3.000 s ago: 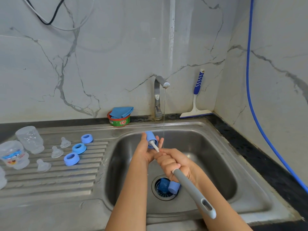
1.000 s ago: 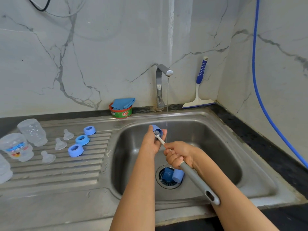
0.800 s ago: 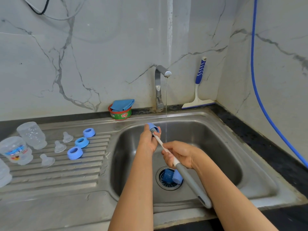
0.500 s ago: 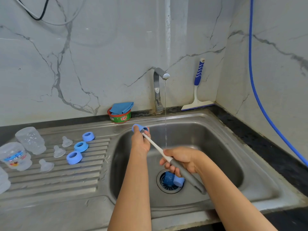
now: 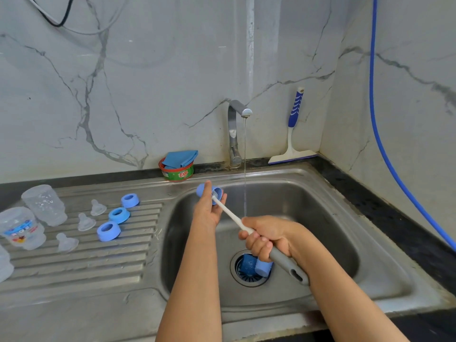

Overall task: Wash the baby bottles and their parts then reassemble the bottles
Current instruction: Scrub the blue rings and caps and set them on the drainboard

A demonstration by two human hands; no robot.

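Scrubbing is the step now. Nearest, the right hand [image 5: 265,239] is closed around the grey handle of the bottle brush [image 5: 283,261]. Two more blue caps [image 5: 256,266] lie on the drain of the sink [image 5: 370,280], just under that hand. Up at ten o'clock from it, the left hand [image 5: 209,208] curls around a blue cap [image 5: 209,191], with the brush tip poked inside. Water from the tap [image 5: 235,134] falls just beside, at three o'clock from the cap. I think rinsing comes next, so the cap must go under the water. Washed rings [image 5: 108,230], teats [image 5: 85,222] and bottles [image 5: 22,228] wait far out at nine o'clock.
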